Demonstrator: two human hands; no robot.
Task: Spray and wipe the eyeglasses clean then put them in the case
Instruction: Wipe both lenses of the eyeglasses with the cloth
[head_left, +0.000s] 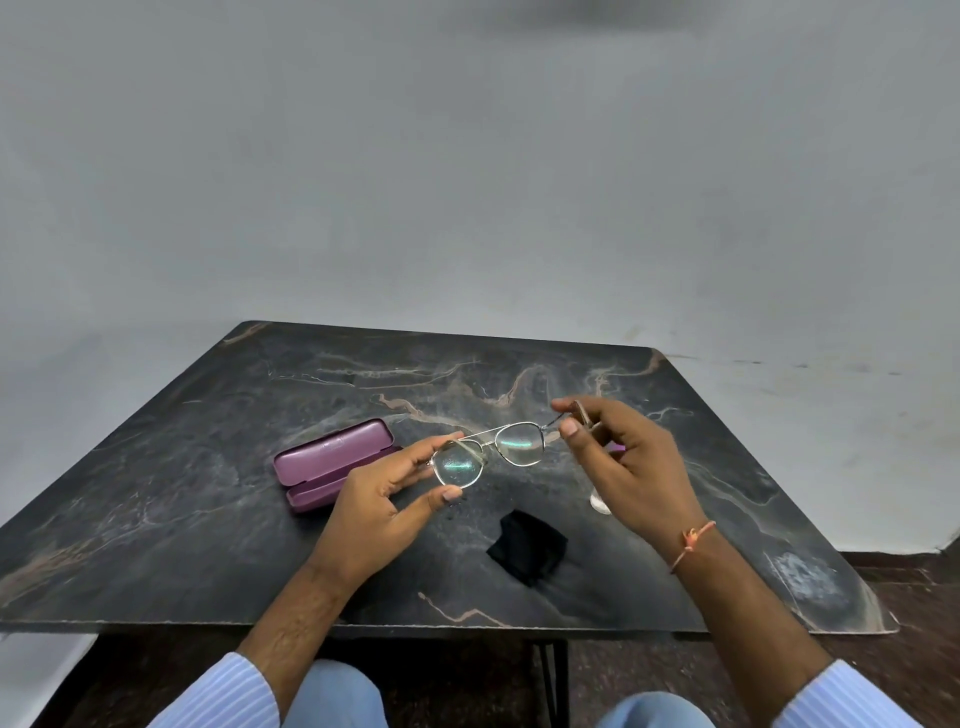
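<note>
Thin metal-framed eyeglasses (514, 444) with clear lenses are held above the dark marbled table (208, 493). My left hand (384, 499) pinches the left lens rim between thumb and fingers. My right hand (628, 467) grips the right temple near its hinge. A purple glasses case (324, 460) lies open on the table just left of my left hand. A folded black cloth (527, 545) rests on the table below the glasses, between my wrists. A small pale object (600, 503), perhaps the spray bottle, is mostly hidden behind my right hand.
The table's front edge (467, 626) runs just above my knees. A plain grey wall rises behind the table. A worn pale patch (810, 577) marks the table's right front corner.
</note>
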